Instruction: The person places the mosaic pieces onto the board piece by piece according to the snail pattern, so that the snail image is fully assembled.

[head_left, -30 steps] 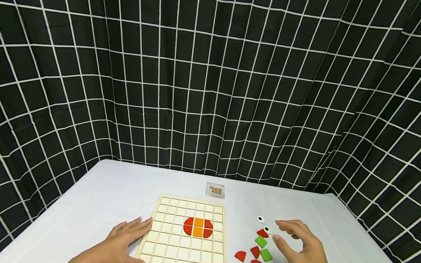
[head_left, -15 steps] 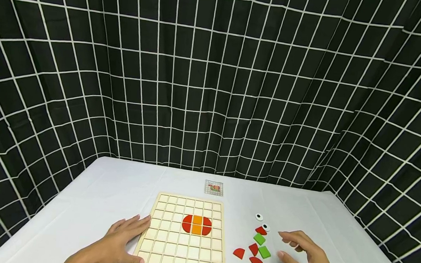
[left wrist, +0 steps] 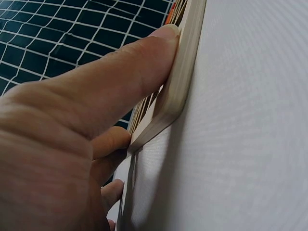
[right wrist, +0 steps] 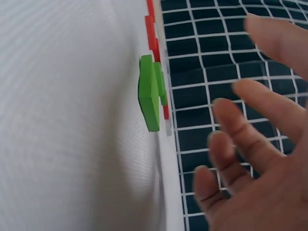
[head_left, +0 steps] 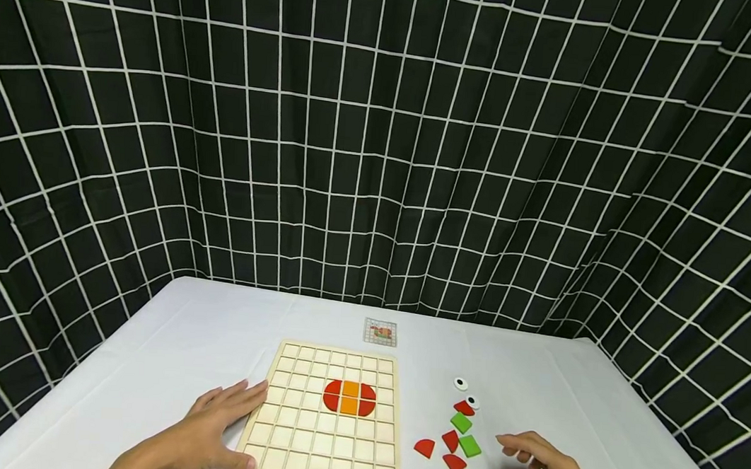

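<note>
My left hand [head_left: 202, 431] lies along the left side of a wooden grid board [head_left: 316, 442], fingers extended by its edge. In the left wrist view its thumb [left wrist: 130, 65] rests on the board's near corner. Set in the grid are red quarter-round pieces [head_left: 331, 396] on both sides of orange squares [head_left: 351, 397], forming a rounded shape. At the right, my right hand [head_left: 548, 467] hovers with thumb and fingers apart, holding nothing. Just below it lies a green square tile [right wrist: 149, 96], partly cut off in the head view.
Right of the board lie loose red quarter-round pieces [head_left: 455, 464], green tiles [head_left: 469, 446] and two white eye discs [head_left: 460, 384]; one disc overlaps a red piece. Behind the board lies a small picture card [head_left: 380, 332]. A black curtain [head_left: 329, 154] with white grid lines surrounds the white table [head_left: 230, 326].
My right hand has moved away from the loose pieces, to the right and down toward the near green tile. The left hand stays at the board. The head view has shifted slightly.
</note>
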Motion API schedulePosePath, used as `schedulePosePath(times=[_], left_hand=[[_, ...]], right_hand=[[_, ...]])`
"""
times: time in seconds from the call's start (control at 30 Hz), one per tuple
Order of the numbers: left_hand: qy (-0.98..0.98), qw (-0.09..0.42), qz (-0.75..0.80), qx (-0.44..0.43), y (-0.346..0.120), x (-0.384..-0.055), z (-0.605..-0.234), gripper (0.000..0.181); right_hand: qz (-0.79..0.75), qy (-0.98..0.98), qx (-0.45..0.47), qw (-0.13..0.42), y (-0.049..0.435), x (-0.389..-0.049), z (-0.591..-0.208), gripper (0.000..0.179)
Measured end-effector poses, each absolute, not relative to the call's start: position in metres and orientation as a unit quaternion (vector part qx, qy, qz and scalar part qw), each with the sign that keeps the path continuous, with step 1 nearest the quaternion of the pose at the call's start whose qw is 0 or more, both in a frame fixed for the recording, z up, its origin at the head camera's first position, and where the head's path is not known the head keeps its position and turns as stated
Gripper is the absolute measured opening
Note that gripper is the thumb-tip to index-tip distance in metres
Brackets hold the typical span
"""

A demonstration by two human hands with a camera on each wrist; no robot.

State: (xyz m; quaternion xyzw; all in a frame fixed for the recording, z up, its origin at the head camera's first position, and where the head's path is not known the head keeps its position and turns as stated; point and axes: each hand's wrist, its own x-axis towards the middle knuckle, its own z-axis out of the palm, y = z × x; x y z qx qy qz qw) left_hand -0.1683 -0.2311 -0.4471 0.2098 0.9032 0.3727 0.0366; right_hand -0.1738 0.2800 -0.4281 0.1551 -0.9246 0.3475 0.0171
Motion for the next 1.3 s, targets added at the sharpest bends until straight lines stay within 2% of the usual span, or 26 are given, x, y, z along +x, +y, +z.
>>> schedulePosePath(times=[0.2,0.3,0.47,0.63,0.9,1.07,1.17,1.3], left_hand=[[0.908,0.029,0.357,0.218,-0.228,-0.171,-0.448,0.104],[0.908,0.028,0.355,0.223,-0.226,-0.172,-0.447,0.104],[0.907,0.029,0.361,0.215,-0.227,-0.17,-0.447,0.104],[0.911,0.031,0.356,0.207,-0.231,-0.171,-0.443,0.104],[0.913,0.027,0.356,0.198,-0.234,-0.169,-0.441,0.103],[0.911,0.032,0.36,0.199,-0.234,-0.168,-0.443,0.103],[0.913,0.03,0.357,0.197,-0.233,-0.168,-0.443,0.104],[0.915,0.031,0.353,0.193,-0.232,-0.167,-0.442,0.104]], right_hand=[[0.344,-0.899,0.266,-0.046,0.304,-0.177,-0.441,0.041],[0.328,-0.896,0.293,-0.063,0.311,-0.177,-0.443,0.04],[0.266,-0.924,0.267,-0.072,0.306,-0.179,-0.438,0.04],[0.262,-0.93,0.249,-0.067,0.297,-0.18,-0.435,0.032],[0.28,-0.95,0.115,-0.07,0.283,-0.182,-0.431,0.032],[0.273,-0.954,0.104,-0.069,0.283,-0.181,-0.432,0.025],[0.276,-0.955,0.098,-0.056,0.281,-0.179,-0.433,0.026],[0.287,-0.956,0.056,-0.012,0.271,-0.173,-0.43,0.028]])
